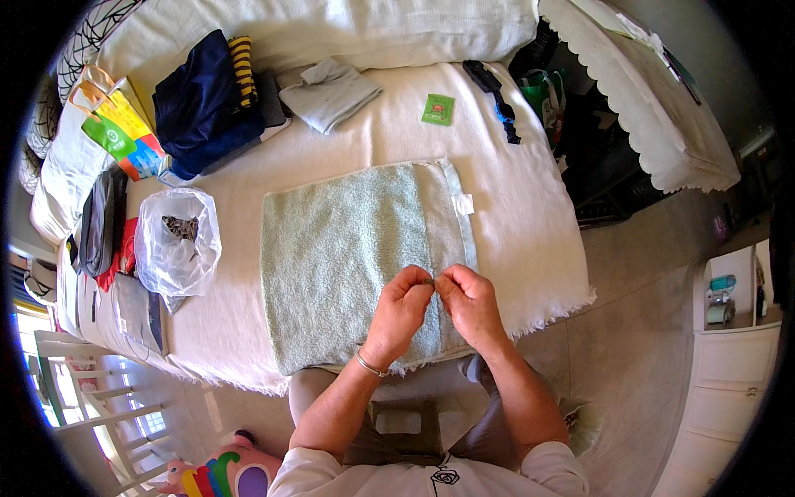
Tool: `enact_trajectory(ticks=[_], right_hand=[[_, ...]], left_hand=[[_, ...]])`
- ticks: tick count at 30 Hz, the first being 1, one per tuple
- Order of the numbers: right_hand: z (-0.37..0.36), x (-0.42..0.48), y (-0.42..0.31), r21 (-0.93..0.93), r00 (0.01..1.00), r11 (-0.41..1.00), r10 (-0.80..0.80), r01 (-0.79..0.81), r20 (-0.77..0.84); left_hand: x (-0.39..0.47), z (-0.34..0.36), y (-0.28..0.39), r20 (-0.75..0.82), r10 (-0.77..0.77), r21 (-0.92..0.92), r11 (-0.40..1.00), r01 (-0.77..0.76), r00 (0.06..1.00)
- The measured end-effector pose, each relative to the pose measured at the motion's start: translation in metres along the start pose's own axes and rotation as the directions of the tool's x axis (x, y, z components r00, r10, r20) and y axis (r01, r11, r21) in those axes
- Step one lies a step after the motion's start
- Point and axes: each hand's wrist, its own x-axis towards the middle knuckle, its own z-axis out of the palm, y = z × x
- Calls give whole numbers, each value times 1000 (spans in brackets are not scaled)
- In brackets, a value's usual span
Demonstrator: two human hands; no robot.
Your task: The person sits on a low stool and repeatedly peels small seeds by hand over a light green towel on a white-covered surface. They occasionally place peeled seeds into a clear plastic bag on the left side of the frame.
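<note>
My left hand [402, 303] and my right hand [467, 303] meet fingertip to fingertip above the right part of a pale green fleece towel [341, 248]. Thumbs and forefingers pinch a small dark piece [429, 281], mostly hidden by the fingers, so its kind cannot be told. The towel lies flat on a cream bed cover [528, 242]; its right strip shows a greyer side, a light border and a white tag [463, 204]. To the left stands an open clear plastic bag [177, 261] holding dark seed-like bits [181, 227].
Behind the towel lie a green packet [438, 109], a dark strap with a blue-rimmed watch [505, 113], a folded grey garment [332, 93] and dark folded clothes [199, 105]. A colourful paper bag [121, 130] stands far left. A white cabinet [733, 373] is at right.
</note>
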Motion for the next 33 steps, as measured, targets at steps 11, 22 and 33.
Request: enact_trajectory(ticks=[11, 22, 33], right_hand=[[2, -5, -14, 283, 981, 940, 178, -191, 71], [1, -5, -9, 24, 995, 995, -95, 94, 37], [1, -8, -20, -410, 924, 829, -324, 381, 205]], left_hand=[[1, -4, -1, 4, 169, 197, 966, -167, 986], [-1, -3, 10, 7, 87, 59, 994, -87, 996], [1, -14, 16, 119, -243, -317, 910, 268, 963]])
